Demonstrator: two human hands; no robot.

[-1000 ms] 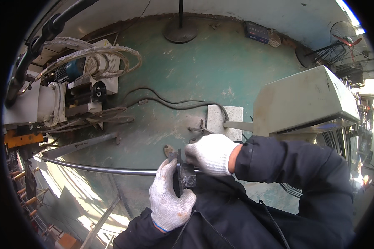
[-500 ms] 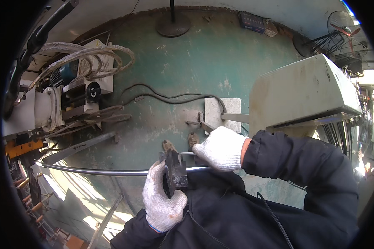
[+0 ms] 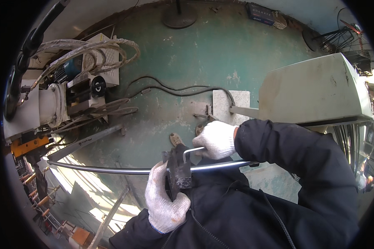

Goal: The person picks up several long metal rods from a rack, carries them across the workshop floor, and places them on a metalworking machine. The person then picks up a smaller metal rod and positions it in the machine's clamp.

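Note:
A dark metal block (image 3: 182,175) sits around a long shiny metal bar (image 3: 106,170) that crosses in front of my body. My left hand (image 3: 164,209), in a white knit glove, grips the block from its left and near side, with the thumb bent at the near end. My right hand (image 3: 217,140), also gloved, is closed on the long arm of a silver L-shaped hex key (image 3: 191,150). The short arm of the key points down at the block's top; whether its tip sits in a screw is hard to see.
At the left stands a machine with a blue motor (image 3: 72,68) and wrapped hoses (image 3: 122,47). A large pale cabinet (image 3: 311,91) is at the right. Black cable (image 3: 183,92) runs over the green floor to a white plate (image 3: 243,99). A steel beam (image 3: 85,143) lies at left.
The hex key has swung so its long arm slants up and away to the right. My right hand has moved with it. The whole view has shifted slightly.

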